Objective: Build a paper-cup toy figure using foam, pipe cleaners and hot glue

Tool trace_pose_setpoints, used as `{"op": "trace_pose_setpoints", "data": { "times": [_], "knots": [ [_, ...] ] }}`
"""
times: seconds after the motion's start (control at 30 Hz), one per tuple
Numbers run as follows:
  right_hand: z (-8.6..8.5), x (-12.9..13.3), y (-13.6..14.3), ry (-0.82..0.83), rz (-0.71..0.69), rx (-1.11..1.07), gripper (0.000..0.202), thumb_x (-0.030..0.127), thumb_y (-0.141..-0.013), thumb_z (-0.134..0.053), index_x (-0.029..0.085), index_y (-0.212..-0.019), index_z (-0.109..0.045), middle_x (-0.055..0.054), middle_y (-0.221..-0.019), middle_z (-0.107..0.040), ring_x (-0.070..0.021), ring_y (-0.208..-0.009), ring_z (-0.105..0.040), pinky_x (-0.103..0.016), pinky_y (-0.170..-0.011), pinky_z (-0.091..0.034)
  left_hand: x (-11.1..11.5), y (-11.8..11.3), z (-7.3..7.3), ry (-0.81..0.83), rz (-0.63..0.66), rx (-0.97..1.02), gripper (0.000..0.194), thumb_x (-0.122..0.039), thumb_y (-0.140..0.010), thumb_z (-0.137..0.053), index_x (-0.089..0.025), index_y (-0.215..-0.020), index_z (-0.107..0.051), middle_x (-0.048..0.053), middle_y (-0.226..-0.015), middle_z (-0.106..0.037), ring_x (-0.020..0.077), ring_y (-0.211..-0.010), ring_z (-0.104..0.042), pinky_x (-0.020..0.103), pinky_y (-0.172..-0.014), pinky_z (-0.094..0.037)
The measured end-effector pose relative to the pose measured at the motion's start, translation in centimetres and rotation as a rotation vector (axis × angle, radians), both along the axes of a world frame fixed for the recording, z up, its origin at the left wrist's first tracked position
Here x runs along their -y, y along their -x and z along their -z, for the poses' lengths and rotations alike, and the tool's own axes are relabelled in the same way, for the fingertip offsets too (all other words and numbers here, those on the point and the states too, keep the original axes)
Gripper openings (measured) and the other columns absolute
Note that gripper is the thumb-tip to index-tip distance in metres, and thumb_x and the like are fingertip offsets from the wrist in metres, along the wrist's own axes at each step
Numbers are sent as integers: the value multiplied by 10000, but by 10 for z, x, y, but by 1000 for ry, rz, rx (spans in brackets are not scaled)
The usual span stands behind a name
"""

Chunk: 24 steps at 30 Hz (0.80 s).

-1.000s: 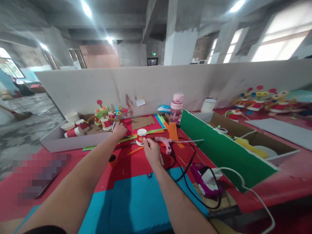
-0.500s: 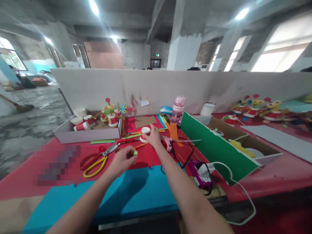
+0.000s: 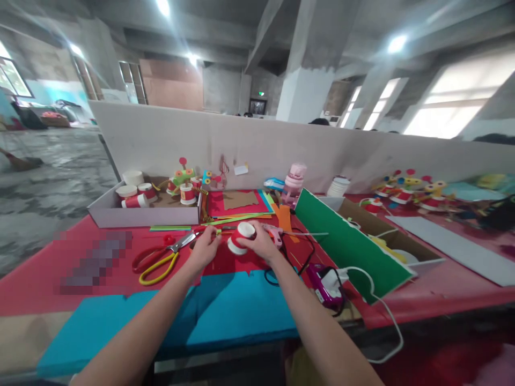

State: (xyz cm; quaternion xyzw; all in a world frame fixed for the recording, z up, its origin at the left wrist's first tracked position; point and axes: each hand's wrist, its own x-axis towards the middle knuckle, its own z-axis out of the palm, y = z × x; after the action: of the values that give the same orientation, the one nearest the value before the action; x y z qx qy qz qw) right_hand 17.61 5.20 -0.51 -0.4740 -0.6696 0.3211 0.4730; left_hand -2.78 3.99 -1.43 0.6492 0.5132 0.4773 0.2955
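In my right hand [image 3: 263, 244] is a red-and-white paper cup [image 3: 240, 239], tilted, its white bottom facing up and the fingers closed round its right side. To the left of the cup, my left hand [image 3: 205, 247] pinches a small yellow-green piece [image 3: 218, 231] at its fingertips; what the piece is made of is too small to tell. A pink glue gun [image 3: 275, 235] lies just beyond my right hand. Scissors [image 3: 163, 262] with red and yellow handles lie open left of my left hand.
A white box [image 3: 142, 217] with paper cups and cup figures stands at the back left. On the right are a divided box with a green side [image 3: 341, 244] and a purple power strip [image 3: 326, 289] with cords. Blue foam sheet [image 3: 237, 311] covers the near edge. Coloured paper strips lie behind.
My right hand has brought the cup nearer to me and tilted it. My left hand has moved forward, with the yellow-green piece still in its fingers.
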Motion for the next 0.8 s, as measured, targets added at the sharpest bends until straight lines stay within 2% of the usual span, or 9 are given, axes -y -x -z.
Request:
{"op": "trace_pose_setpoints", "data": {
  "times": [0.1,0.2,0.33,0.43,0.6,0.73,0.8],
  "knots": [
    [10,11,8,-89,-94,138,524,318,-608,-793,210,-1075,-582,-35,-1047,-633,-216,-975,-593,-384,-896,-459,28,4,0,-48,9,88,156,-366,-826,-536,-218,-831,-488,-30,-695,-556,145,-649,-547,255,-631,-428],
    [17,12,14,-98,-114,127,614,293,-627,-787,214,-1192,-561,-74,-1194,-607,-240,-1116,-564,-409,-974,-432,40,-2,-3,-76,45,14,156,-363,-835,-539,-213,-836,-498,-23,-717,-573,144,-650,-551,254,-627,-422],
    [23,12,14,-52,-116,62,852,216,-608,-782,223,-1383,-430,-110,-1406,-490,-262,-1293,-468,-425,-1077,-371,25,-13,-6,-139,-25,-145,93,-299,-836,-530,-207,-849,-522,-12,-736,-591,148,-655,-548,260,-636,-405],
    [24,12,14,-61,-83,63,948,260,-603,-802,227,-1440,-360,-125,-1460,-430,-275,-1327,-435,-444,-1091,-364,10,-15,-4,-172,-44,-157,77,-271,-834,-519,-207,-876,-524,-2,-765,-610,159,-687,-574,268,-657,-420],
    [23,15,19,-73,-26,58,767,325,-676,-769,223,-1361,-440,-114,-1360,-529,-257,-1246,-518,-428,-1041,-421,1,-9,6,-197,-58,-215,83,-243,-834,-498,-206,-897,-537,22,-811,-643,178,-739,-606,286,-703,-449],
    [23,18,22,-95,12,86,863,386,-647,-802,210,-1393,-404,-143,-1407,-476,-283,-1299,-463,-439,-1054,-406,1,-3,9,-262,-88,-270,143,-171,-798,-487,-198,-921,-555,45,-878,-656,196,-823,-616,308,-766,-462],
    [23,19,22,-124,-1,81,816,375,-689,-773,211,-1397,-403,-141,-1425,-462,-276,-1322,-442,-428,-1070,-389,2,0,8,-274,-90,-291,173,-151,-783,-482,-194,-930,-563,53,-901,-664,204,-849,-621,318,-784,-466]
  ]
}}
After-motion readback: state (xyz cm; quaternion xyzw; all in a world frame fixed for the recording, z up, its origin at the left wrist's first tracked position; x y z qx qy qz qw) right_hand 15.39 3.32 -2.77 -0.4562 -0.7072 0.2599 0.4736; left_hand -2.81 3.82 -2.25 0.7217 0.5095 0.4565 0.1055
